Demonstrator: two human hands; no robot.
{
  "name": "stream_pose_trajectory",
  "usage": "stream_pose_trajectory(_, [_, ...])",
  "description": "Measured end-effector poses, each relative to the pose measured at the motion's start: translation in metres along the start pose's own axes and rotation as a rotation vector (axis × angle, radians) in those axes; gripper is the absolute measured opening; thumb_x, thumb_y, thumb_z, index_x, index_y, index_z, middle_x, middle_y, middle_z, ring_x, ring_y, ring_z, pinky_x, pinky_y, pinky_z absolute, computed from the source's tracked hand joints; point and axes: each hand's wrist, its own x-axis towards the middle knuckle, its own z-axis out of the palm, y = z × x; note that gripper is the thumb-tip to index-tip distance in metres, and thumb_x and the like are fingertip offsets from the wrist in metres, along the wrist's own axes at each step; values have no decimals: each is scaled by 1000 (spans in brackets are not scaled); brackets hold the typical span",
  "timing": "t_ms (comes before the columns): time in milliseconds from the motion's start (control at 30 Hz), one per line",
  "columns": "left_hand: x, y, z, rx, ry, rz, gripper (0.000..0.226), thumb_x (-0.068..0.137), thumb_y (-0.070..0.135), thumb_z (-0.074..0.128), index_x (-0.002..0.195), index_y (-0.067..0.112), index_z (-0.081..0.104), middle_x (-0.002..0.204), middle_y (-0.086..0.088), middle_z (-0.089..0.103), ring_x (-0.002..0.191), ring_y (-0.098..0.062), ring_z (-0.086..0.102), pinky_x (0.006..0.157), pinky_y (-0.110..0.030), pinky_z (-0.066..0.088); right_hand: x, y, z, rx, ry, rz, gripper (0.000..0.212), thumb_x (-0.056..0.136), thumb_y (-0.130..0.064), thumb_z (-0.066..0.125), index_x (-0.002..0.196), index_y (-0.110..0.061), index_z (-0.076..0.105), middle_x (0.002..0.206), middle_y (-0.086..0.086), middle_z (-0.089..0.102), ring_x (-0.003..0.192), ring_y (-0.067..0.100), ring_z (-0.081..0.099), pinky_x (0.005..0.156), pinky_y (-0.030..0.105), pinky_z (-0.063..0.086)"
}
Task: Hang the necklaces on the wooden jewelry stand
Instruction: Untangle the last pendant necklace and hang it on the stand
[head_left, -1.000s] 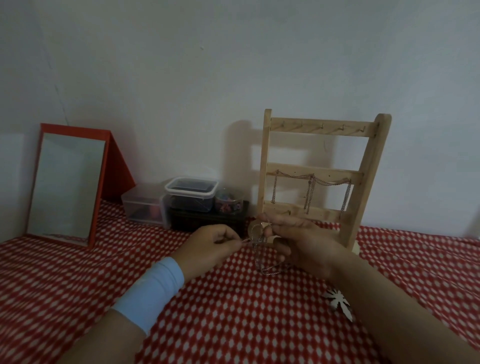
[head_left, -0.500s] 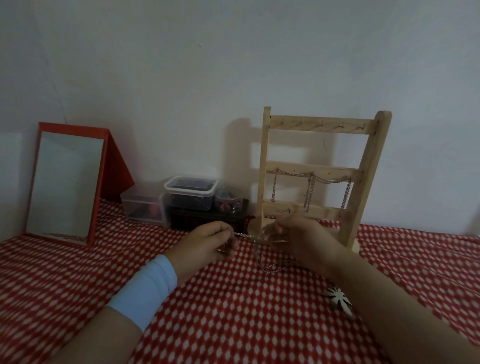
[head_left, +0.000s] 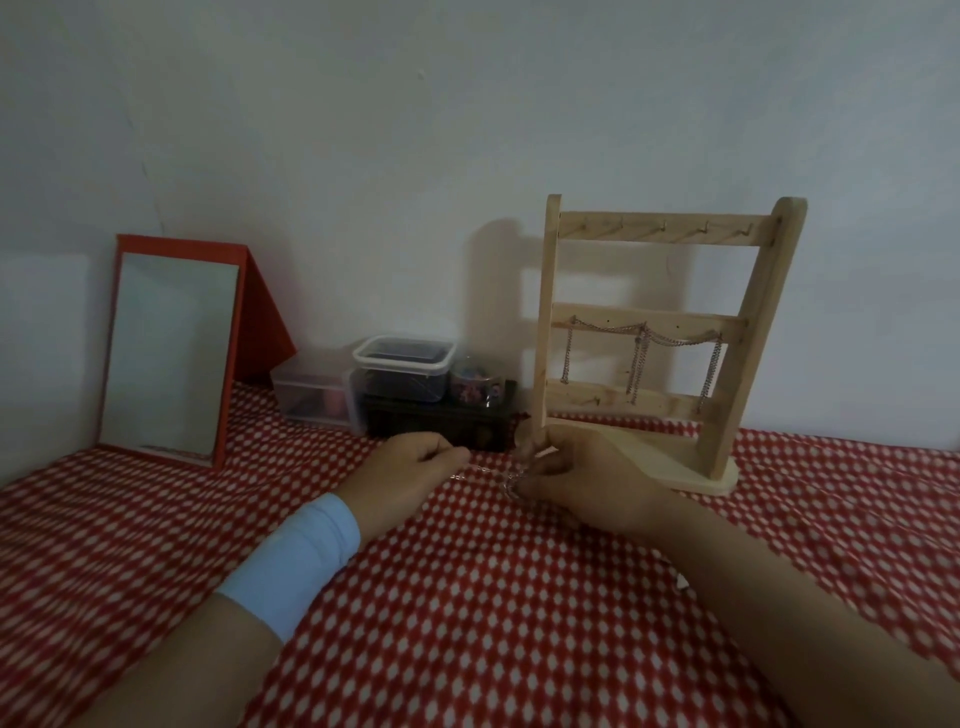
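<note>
Two hands worked one fine silvery necklace. The left hand, fingers curled, pinched one end. The right hand pinched the bunched rest, and the links stretched between them just above the cloth, near the stand's left foot. One pale wooden stand stood at the far right with two uprights and three flat rails. Metal chain draped in two swags from the middle rail. At the far left were one red-framed rectangular mirror and four containers, among them a clear lidded tub. The cloth was red-and-white checked.
</note>
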Motion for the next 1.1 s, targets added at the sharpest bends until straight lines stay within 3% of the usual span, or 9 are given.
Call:
stream_pose_trajectory(133, [-9,-12,-8,67,91,24,41,98,35,53,68,10,64,66,5,67,65,-7,62,66,-25,46,-1,1,-4,-149,-17,12,7,91,-23,75,92,-24,82,88,-12,78,83,-4,70,73,8,50])
stream_pose_trajectory(267, [-11,-25,-16,180,144,68,46,96,40,54,71,3,66,74,-8,69,72,-19,65,75,-34,51,-4,-6,-7,-7,-110,57,10,89,-22,76,95,-20,84,96,-17,77,94,-7,68,72,0,46])
stream_pose_trajectory(400, [-15,-26,-19,31,182,85,51,94,37,59,72,-9,60,72,-21,65,65,-21,62,71,-32,49,-8,-12,-12,40,-184,68,15,93,-23,71,101,-14,81,100,-6,79,96,5,73,86,15,53])
stream_pose_trajectory(533, [-19,-22,-20,-392,160,-3,33,92,23,64,67,1,66,71,-15,68,72,-21,65,86,-34,52,-12,-18,-20,28,-242,96,19,97,-27,65,93,-14,79,64,-9,69,51,2,57,54,15,43])
stream_pose_trajectory(633, [-18,-21,-17,-538,117,-59,32,91,24,64,67,4,59,66,-12,63,67,-24,64,81,-41,56,-11,-16,-21,16,-253,127,33,99,-31,63,68,-20,68,54,-6,53,44,8,40,48,19,33])
stream_pose_trajectory(733, [-14,-26,-14,-125,159,-3,38,90,28,66,62,9,50,55,-4,57,56,-12,58,71,-27,51,-10,-16,-17,-129,-244,130,24,101,-33,59,89,-24,78,77,-14,74,70,0,68,72,13,47])
stream_pose_trajectory(800, [-12,-30,-14,102,200,39,39,87,31,70,59,14,49,57,5,56,55,-3,53,68,-23,47,-5,-11,-14,-355,-219,107,22,99,-40,61,96,-30,80,95,-17,76,90,-1,68,89,20,49])
stream_pose_trajectory(1000, [-12,-40,-4,525,205,155,14,88,34,67,100,30,60,105,15,57,100,-6,52,91,-26,45,-7,-14,2,-1001,24,-47,25,97,-38,56,104,-29,78,107,-6,71,98,13,58,92,35,51])
stream_pose_trajectory(1100, [-15,-35,-4,600,267,342,17,88,29,64,104,32,59,103,15,55,99,-6,49,89,-28,45,-7,-12,15,-1024,93,-237,29,97,-31,51,116,-24,72,118,-1,62,105,17,51,97,36,46])
